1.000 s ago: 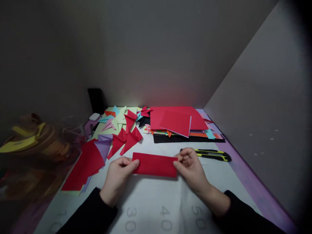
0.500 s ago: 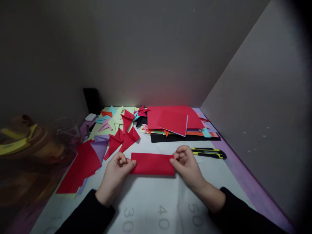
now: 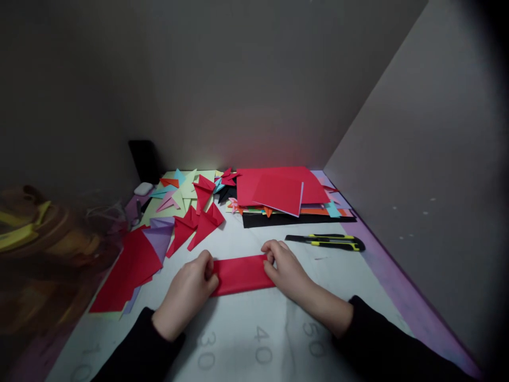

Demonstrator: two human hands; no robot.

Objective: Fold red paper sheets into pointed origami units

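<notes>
A strip of folded red paper lies across the middle of the white table surface, between my hands. My left hand is closed at its left end, thumb and curled fingers pinching the edge. At the right end, my right hand has its thumb on the paper and its fingers bent over the top corner. Both hands cover the ends of the strip. A black and yellow utility knife rests just beyond my right hand. Folded red paper pieces lie beyond my left hand.
Red and purple paper sheets lie at the left. A stack topped with red paper sits at the back, with small colored folded pieces left of it. A black phone-like object leans on the wall. A brown bag-like thing is blurred.
The red strip has tilted slightly and its left end has come lower. My right hand has moved left along it, uncovering the knife's blade end. The view has shifted slightly.
</notes>
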